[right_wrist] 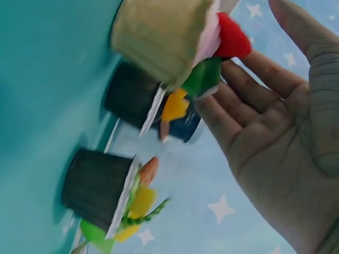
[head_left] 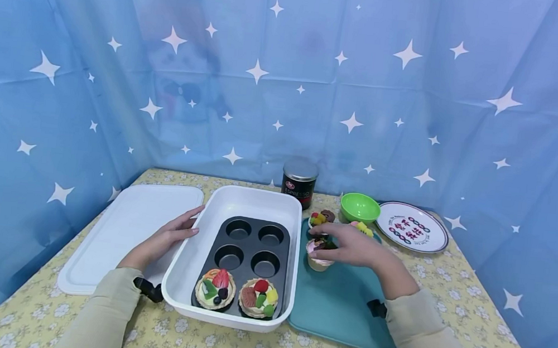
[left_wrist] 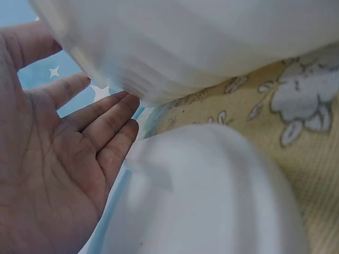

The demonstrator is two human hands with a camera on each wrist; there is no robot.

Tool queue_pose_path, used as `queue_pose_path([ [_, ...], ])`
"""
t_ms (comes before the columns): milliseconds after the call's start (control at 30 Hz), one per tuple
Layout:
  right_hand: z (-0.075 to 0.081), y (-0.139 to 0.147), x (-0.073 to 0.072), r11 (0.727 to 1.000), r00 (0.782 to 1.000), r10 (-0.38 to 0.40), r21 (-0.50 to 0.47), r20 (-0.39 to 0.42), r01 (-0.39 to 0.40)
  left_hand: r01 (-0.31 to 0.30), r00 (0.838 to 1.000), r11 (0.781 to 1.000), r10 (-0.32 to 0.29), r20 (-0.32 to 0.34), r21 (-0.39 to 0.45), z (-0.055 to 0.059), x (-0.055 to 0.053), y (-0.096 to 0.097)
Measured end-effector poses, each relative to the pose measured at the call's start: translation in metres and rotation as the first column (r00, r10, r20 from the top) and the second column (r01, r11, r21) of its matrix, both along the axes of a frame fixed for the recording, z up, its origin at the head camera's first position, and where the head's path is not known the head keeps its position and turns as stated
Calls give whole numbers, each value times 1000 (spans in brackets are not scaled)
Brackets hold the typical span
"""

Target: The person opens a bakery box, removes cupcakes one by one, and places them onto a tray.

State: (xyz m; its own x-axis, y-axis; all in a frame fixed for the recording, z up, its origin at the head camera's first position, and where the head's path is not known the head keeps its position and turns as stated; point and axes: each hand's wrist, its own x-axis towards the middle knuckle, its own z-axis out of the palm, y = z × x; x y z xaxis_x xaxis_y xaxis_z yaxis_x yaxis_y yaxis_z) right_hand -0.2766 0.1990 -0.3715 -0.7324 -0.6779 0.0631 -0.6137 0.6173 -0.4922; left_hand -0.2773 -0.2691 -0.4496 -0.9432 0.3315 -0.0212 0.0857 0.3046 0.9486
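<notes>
A deep white tub [head_left: 180,268] holds a dark muffin pan [head_left: 249,235], with two fruit-topped tarts [head_left: 215,289] in its front cups. My left hand [head_left: 164,238] rests at the tub's left side; its fingers lie against the outer wall in the left wrist view. Over the teal tray [head_left: 341,309], my right hand [head_left: 355,247] reaches above a cupcake with a pale cup [head_left: 319,264] and pink top. In the right wrist view its fingers are spread beside the cupcake's red and green topping, not closed round it. Two dark-cupped cakes [right_wrist: 98,190] stand farther back on the tray.
A white lid [head_left: 111,236] lies left of the tub. Behind stand a dark espresso tin [head_left: 299,184], a green bowl [head_left: 360,208] and a white plate with a printed pattern [head_left: 412,227]. A starry blue curtain [head_left: 287,85] closes off the back.
</notes>
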Motion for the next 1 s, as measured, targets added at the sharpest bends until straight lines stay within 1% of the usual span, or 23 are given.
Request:
queue_pose_path([
  [67,2,-6,4,999,999,24,-26,-27,-25,-3,1000,1000,3,4,0,0,0,0],
  [167,5,-18,13,995,996,77,-55,-46,-80,-8,1000,1000,8,4,-7,1,1,0],
  [267,8,-34,24,992,993,114,-46,-34,-116,-14,1000,1000,14,6,-15,1,1,0],
  [367,5,-51,36,983,983,184,-7,-17,-184,-16,1000,1000,16,8,-16,0,0,0],
  [433,2,-62,44,971,971,238,16,13,-238,-14,1000,1000,15,8,-15,0,0,1],
  [533,-5,-75,53,942,943,331,47,36,-332,-19,1000,1000,19,11,-14,1,1,1],
  [633,-10,-83,59,920,923,382,69,51,-385,-18,1000,1000,18,11,-15,1,1,2],
  [733,-12,-85,61,913,917,395,80,59,-399,-12,1000,1000,13,9,-4,2,1,2],
  [800,-13,-86,62,914,918,393,85,57,-396,-6,1000,1000,6,6,1,3,1,3],
  [900,-14,-89,63,921,926,372,99,63,-377,-10,1000,1000,10,15,0,3,2,2],
  [1000,-14,-93,65,934,941,331,122,71,-337,-15,1000,1000,15,22,-6,3,3,1],
])
